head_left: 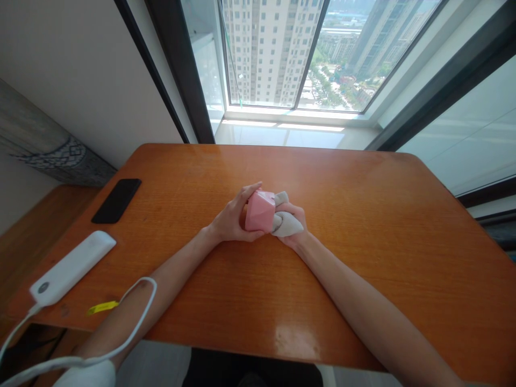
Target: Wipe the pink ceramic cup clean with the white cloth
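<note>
Above the middle of the wooden table, my left hand [236, 215] grips a small pink faceted object [260, 211] from its left side, thumb below and fingers above. What kind of thing it is, I cannot make out. Against its right side lies a bunched whitish cloth [287, 223], which my right hand [297, 215] holds with curled fingers. The cloth touches the pink object, and part of it hangs over the right hand's near side. Some of the right fingers are hidden behind the cloth and the object.
The table [382, 226] stands before a window. At its left lie a black phone [116, 201] and a long white device [72, 267] with a cable. A white cord [149, 306] loops over my left forearm, by a yellow tag [102, 307]. A curtain [60, 140] hangs at left.
</note>
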`<state>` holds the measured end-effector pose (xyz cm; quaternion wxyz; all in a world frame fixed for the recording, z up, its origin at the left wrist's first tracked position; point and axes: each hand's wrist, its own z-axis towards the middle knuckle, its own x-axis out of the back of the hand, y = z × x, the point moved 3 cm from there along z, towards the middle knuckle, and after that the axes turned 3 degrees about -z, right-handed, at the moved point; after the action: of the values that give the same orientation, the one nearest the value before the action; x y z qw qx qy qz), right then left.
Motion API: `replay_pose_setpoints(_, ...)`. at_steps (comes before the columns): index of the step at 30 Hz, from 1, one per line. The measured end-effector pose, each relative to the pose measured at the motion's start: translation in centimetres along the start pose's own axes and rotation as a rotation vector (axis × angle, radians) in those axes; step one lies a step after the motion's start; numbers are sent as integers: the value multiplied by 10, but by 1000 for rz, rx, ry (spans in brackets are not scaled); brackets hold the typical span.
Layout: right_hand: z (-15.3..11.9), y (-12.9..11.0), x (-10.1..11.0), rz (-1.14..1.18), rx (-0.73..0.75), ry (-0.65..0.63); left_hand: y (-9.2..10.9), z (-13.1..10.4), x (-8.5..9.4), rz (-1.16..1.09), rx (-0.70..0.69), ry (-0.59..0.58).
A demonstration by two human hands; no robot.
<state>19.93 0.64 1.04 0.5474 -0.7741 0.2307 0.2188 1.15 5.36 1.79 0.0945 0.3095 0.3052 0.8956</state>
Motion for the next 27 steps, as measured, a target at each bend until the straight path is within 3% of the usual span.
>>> replay_pose_setpoints(5, 2, 0, 4, 70, 43, 73, 5, -1, -3, 148, -159, 0)
replay_pose_setpoints(11, 1, 2, 2, 2, 4, 15, -1, 1, 0, 11, -27, 10)
replay_pose_setpoints(17, 3, 3, 6, 41, 23, 30, 5, 0, -4, 164, -169, -5)
replay_pose_setpoints(24, 2, 1, 2, 13, 30, 44, -5, 1, 2, -69, 61, -12)
replay_pose_setpoints(27, 2, 1, 0, 44, 35, 58, -7, 2, 0, -69, 27, -62)
